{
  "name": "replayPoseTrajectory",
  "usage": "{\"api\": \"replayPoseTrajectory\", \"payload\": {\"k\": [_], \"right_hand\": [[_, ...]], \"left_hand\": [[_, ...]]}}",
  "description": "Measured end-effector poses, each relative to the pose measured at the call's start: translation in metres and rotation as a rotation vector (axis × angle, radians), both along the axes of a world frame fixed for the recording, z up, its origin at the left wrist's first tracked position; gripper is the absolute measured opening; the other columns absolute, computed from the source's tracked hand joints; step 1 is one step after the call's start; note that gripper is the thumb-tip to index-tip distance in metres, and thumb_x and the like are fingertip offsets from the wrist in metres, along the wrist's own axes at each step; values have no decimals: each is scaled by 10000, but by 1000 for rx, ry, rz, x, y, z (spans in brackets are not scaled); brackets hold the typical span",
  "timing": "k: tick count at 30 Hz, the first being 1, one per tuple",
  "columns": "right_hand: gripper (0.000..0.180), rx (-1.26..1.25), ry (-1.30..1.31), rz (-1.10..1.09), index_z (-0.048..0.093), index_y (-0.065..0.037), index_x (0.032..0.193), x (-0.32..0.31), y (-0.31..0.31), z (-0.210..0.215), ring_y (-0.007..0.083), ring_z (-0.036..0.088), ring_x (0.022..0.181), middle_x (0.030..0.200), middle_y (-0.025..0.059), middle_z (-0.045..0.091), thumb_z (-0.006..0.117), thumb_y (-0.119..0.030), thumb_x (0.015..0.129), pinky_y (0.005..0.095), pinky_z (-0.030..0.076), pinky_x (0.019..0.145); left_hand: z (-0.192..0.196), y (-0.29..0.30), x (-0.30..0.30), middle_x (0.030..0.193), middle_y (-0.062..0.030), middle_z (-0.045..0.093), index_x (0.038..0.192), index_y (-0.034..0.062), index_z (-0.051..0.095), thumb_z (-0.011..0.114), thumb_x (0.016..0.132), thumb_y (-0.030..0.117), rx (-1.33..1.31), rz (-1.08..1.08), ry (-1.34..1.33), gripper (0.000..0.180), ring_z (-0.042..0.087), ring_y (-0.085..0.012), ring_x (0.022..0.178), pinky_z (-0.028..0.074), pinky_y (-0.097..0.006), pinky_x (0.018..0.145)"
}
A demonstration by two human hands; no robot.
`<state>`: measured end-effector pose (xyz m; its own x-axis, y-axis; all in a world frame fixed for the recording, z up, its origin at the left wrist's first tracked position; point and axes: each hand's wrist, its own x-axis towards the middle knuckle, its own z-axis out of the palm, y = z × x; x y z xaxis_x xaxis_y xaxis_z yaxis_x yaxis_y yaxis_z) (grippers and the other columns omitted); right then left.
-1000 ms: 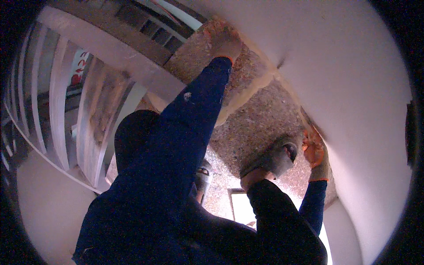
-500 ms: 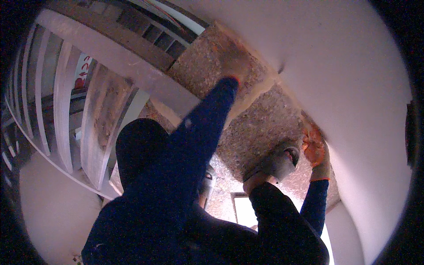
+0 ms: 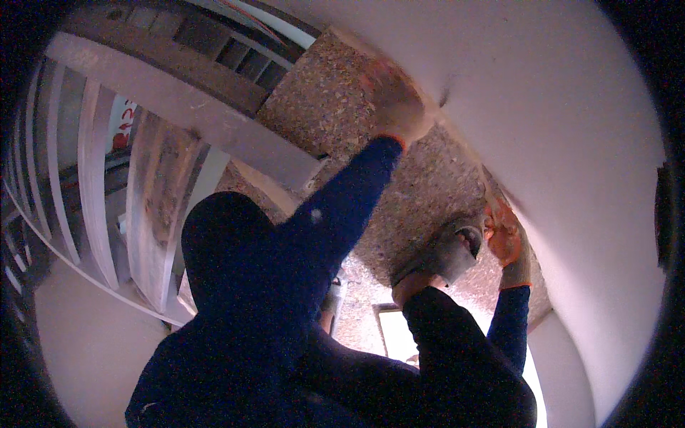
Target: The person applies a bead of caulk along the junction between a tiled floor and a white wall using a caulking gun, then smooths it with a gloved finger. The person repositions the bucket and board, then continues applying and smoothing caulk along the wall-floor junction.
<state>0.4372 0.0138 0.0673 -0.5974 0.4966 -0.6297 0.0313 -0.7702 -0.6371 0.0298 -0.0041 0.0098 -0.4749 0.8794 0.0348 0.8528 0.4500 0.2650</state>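
1. A tan line (image 3: 462, 141) ran along the foot of the pale wall (image 3: 556, 143), where it met the speckled floor (image 3: 421, 192).
2. The likeliest trouble, in my judgement, was scraped knuckles, should the left hand (image 3: 396, 100) have swung too near the wall; a shift of weight might also have brought the grey slipper (image 3: 457, 253) down on the right hand (image 3: 504, 235).
3. The gloved left hand was close to the wall's foot, over the floor. Blur hid its fingers, so I could not tell how far open it was; nothing showed in its grasp.
4. The right hand, in an orange-faced glove, was at the wall's foot; whether it gripped anything was unclear.
5. The slipper, worn on a foot, was near the wall, just beside the right hand.
6. Well apart from the wall was a pale slatted frame (image 3: 178, 107).
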Motion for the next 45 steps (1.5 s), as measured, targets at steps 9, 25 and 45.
{"api": "replayPoseTrajectory", "payload": {"k": [9,25,45], "right_hand": [[843,-176,197,8,333,-155,1586,5,12,-8,179,565,1013,1443,81,491,758,-356,886,288,508,805],[775,-153,81,-135,347,-154,1580,-6,1,-2,142,571,922,1321,100,575,715,-369,932,262,499,730],[743,-111,46,-74,385,-120,1557,7,-2,14,150,543,964,1369,107,546,715,-345,930,251,483,742]], "left_hand": [[16,-6,-73,1225,-277,592,1232,0,612,474,978,240,48,47,190,376,558,-456,1099,399,-605,1008],[10,-29,105,1615,-326,224,1513,-92,335,481,950,273,311,182,-79,687,137,-523,1509,63,-661,1216],[4,-4,100,1588,-390,208,1500,-122,341,416,1005,303,-351,-51,544,657,116,-629,1460,19,-745,1163]]}}
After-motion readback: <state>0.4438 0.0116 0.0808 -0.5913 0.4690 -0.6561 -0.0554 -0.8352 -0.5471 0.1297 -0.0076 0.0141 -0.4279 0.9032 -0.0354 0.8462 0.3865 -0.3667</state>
